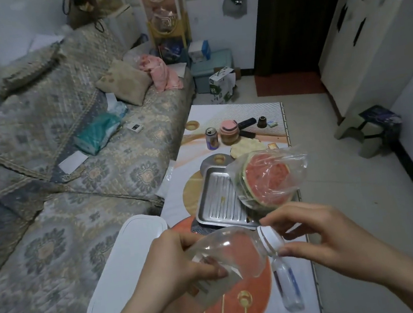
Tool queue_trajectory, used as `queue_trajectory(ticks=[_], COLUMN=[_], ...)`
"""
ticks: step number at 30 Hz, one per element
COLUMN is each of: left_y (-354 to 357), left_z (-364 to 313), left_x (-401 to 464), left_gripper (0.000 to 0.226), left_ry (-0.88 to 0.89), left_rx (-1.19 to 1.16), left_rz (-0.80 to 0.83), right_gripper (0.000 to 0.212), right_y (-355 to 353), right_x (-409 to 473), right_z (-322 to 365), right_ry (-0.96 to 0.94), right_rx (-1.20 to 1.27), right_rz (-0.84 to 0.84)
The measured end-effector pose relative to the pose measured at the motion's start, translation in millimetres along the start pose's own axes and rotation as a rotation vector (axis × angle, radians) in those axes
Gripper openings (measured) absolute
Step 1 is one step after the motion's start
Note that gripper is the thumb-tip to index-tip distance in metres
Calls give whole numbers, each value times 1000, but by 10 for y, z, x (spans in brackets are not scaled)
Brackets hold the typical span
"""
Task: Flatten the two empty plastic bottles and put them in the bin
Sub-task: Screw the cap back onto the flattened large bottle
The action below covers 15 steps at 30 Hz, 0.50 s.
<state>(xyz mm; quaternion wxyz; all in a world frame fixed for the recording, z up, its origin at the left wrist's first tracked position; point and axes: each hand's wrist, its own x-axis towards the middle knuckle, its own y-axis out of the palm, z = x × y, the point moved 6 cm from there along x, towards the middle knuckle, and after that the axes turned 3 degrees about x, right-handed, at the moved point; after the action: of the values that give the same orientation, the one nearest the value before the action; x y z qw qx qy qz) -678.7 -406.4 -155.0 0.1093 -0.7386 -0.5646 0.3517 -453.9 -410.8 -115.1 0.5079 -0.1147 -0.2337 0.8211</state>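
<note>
Holding one clear bottle over the table, cap pinched

Gripping the clear empty plastic bottle near the bottom of the view, our left hand wraps its fingers and thumb round the body, across a pale label whose printing we cannot read. Bottle lies tilted, neck pointing right. Our right hand pinches the white screw cap between thumb and fingertips; whether the cap is loose or tight we cannot tell.

Second small clear plastic bottle lies on its side on the white and orange patterned low table, just below the held bottle's neck. Blue-and-white label, writing too blurred to read. It looks empty.

Containers on the table:
- ribbed silver metal tray, beyond the hands, nothing in its visible part;
- cut half watermelon in a clear plastic bag, red flesh showing, resting at the tray's right edge;
- opened purple drink can, far end, brand illegible;
- jar with a pink lid just beside the can, contents unclear;
- small dark cup further right.

White rounded rectangular plastic lid sits at the table's left edge, against the grey patterned sofa. Green-and-white printed carton stands on the floor past the table; lettering unreadable.
</note>
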Motion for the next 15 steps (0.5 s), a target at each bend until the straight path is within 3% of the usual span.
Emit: queue_trajectory(ticks=[6,15], left_y=[-49,-205], left_z=[-93,-191], left_x=[-25,-26], left_gripper=[25,26], left_ry=[23,44], left_rx=[-54,-46], left_rz=[114,171], right_gripper=[31,40], right_y=[-75,-233], right_x=[-49,-77], right_z=[249,376], right_ry=[-139,-164], right_rx=[-33,8], right_rz=[3,-51])
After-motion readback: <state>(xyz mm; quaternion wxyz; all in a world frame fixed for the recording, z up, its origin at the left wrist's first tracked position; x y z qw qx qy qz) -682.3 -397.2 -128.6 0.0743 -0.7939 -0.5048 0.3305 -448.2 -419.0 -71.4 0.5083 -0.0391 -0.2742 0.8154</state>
